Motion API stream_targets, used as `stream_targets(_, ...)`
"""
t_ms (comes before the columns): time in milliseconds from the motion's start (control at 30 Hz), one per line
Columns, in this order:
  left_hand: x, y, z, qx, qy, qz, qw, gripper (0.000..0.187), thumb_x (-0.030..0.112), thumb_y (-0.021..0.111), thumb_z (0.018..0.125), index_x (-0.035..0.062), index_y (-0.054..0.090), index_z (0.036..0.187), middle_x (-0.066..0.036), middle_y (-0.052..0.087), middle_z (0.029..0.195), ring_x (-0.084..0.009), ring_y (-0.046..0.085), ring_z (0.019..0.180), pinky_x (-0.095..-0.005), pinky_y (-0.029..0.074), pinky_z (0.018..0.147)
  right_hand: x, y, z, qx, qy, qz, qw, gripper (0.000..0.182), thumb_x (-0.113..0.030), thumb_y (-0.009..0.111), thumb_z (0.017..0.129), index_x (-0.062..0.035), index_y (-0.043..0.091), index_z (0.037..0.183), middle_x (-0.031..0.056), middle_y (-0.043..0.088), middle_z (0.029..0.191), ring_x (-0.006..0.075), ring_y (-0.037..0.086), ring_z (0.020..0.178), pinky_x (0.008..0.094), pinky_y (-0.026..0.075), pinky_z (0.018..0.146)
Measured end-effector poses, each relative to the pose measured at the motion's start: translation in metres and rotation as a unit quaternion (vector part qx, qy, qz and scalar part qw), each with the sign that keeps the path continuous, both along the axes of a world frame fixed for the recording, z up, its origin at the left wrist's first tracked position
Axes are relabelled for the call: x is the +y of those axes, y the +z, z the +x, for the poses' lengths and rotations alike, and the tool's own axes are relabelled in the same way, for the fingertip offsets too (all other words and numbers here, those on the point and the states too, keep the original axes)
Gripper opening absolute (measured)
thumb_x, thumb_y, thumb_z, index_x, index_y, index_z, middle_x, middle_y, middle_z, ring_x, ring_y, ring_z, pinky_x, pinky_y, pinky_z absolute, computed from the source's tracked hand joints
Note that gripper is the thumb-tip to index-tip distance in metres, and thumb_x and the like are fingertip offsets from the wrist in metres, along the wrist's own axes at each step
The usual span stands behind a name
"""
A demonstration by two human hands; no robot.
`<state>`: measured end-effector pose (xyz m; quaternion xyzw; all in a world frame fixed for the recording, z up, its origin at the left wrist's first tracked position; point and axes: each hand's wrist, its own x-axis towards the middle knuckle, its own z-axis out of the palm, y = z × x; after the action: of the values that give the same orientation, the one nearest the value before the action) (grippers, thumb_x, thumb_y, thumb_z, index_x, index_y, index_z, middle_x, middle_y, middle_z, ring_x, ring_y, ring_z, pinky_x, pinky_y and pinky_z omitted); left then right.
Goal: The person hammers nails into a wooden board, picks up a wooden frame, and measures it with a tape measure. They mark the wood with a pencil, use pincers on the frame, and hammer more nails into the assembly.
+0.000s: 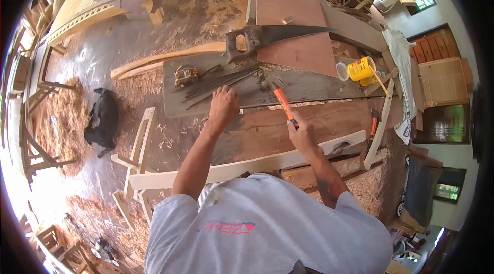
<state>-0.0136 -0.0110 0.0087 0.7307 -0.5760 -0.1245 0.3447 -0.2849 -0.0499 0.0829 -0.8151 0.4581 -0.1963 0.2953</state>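
Note:
My right hand (302,132) is closed round the orange and dark handle of a hammer (282,100). The hammer's head end rests low over the dark wooden board, beside some small dark bits. Fingers curled downward, my left hand (225,103) is at the near ends of several thin dark strips (218,86); what its fingertips hold is hidden. A yellow and black tape measure (186,76) lies to the left of the strips. Beyond them is a handsaw (278,37), its blade pointing right across a reddish plywood sheet (303,57).
A yellow tub (361,69) stands on the bench's right end. A pale wooden plank (252,163) runs between my body and the bench. Another orange-handled tool (372,127) sits at right. A black bag-like object (101,122) lies among wood shavings (67,125) on the left.

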Motion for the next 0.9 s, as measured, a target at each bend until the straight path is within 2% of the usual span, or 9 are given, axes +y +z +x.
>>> stream_targets(33,0.0,0.0,0.0,-0.015,-0.019,0.007,1.0,0.01,0.01,0.062,0.083,0.0028,0.066,0.086,-0.017,0.063,0.097,-0.0363,0.058,0.098,-0.0462,0.045,0.086,0.0,-0.001,-0.002,-0.005,-0.005,-0.004,1.0,0.05,-0.002,0.064,0.087,-0.0058,0.056,0.135,0.023,0.066,0.085,0.0337,0.065,0.069,0.0387,0.052,0.061)
stream_targets(100,-0.006,0.001,0.006,-0.031,-0.027,0.016,0.999,0.009,0.009,0.062,0.082,0.0016,0.066,0.087,-0.017,0.064,0.097,-0.0366,0.059,0.098,-0.0463,0.045,0.085,-0.003,0.004,0.003,-0.045,0.02,-0.109,0.993,0.05,-0.002,0.063,0.087,-0.0063,0.055,0.136,0.0226,0.065,0.081,0.0327,0.065,0.065,0.0378,0.051,0.059)
stream_targets(233,-0.001,0.001,0.002,-0.003,-0.027,0.018,0.999,0.008,0.008,0.063,0.082,0.0017,0.065,0.087,-0.018,0.065,0.094,-0.0371,0.06,0.096,-0.0458,0.046,0.084,0.014,0.014,0.009,-0.076,-0.044,-0.06,0.994,0.051,-0.002,0.063,0.087,-0.0067,0.055,0.137,0.0221,0.064,0.077,0.0323,0.062,0.061,0.037,0.051,0.058)
stream_targets(300,-0.01,0.002,0.004,-0.003,-0.035,0.004,0.999,0.009,0.008,0.063,0.082,0.0016,0.065,0.087,-0.018,0.065,0.094,-0.0373,0.06,0.096,-0.0459,0.046,0.084,0.007,-0.002,0.001,-0.009,-0.002,-0.045,0.999,0.05,-0.002,0.063,0.087,-0.0064,0.055,0.137,0.0205,0.065,0.079,0.029,0.061,0.06,0.0362,0.05,0.059)
stream_targets(400,-0.018,-0.004,0.007,-0.001,-0.028,-0.004,1.0,0.01,0.008,0.063,0.082,0.0017,0.065,0.089,-0.018,0.065,0.092,-0.038,0.06,0.095,-0.046,0.046,0.084,-0.002,-0.007,-0.005,-0.039,0.023,-0.13,0.991,0.05,-0.002,0.063,0.089,-0.0065,0.055,0.138,0.0186,0.064,0.078,0.0245,0.058,0.058,0.035,0.05,0.058)
stream_targets(567,0.001,0.008,0.004,0.055,-0.006,-0.063,0.996,0.018,0.014,0.066,0.081,0.0025,0.07,0.095,-0.018,0.062,0.099,-0.0382,0.057,0.1,-0.0455,0.046,0.088,0.016,0.014,0.002,-0.071,-0.058,-0.056,0.994,0.049,-0.001,0.061,0.089,-0.0059,0.055,0.137,0.0177,0.064,0.08,0.0274,0.06,0.061,0.0362,0.05,0.059)
stream_targets(667,0.012,0.004,0.007,0.024,-0.004,0.013,1.0,0.021,0.014,0.066,0.082,0.0022,0.069,0.099,-0.019,0.06,0.106,-0.0358,0.055,0.105,-0.0444,0.044,0.089,0.01,-0.009,-0.006,-0.049,0.011,-0.035,0.998,0.048,0.0,0.061,0.089,-0.0057,0.055,0.137,0.0201,0.066,0.086,0.0281,0.063,0.066,0.0368,0.051,0.061)
stream_targets(800,0.018,0.0,0.008,0.025,-0.005,0.024,0.999,0.018,0.015,0.065,0.082,0.0014,0.069,0.093,-0.018,0.06,0.105,-0.0351,0.054,0.105,-0.045,0.043,0.09,0.011,0.001,-0.002,-0.013,0.006,-0.005,1.0,0.049,0.0,0.062,0.088,-0.0065,0.055,0.136,0.0222,0.066,0.091,0.0297,0.064,0.068,0.0378,0.051,0.06)
stream_targets(900,0.012,-0.004,0.006,0.006,-0.016,-0.006,1.0,0.017,0.014,0.064,0.083,0.0013,0.068,0.092,-0.018,0.059,0.103,-0.0353,0.054,0.103,-0.0458,0.043,0.09,0.017,0.005,0.007,-0.071,-0.004,-0.076,0.995,0.049,-0.001,0.063,0.088,-0.0075,0.056,0.136,0.0214,0.065,0.083,0.0295,0.063,0.063,0.0381,0.05,0.058)
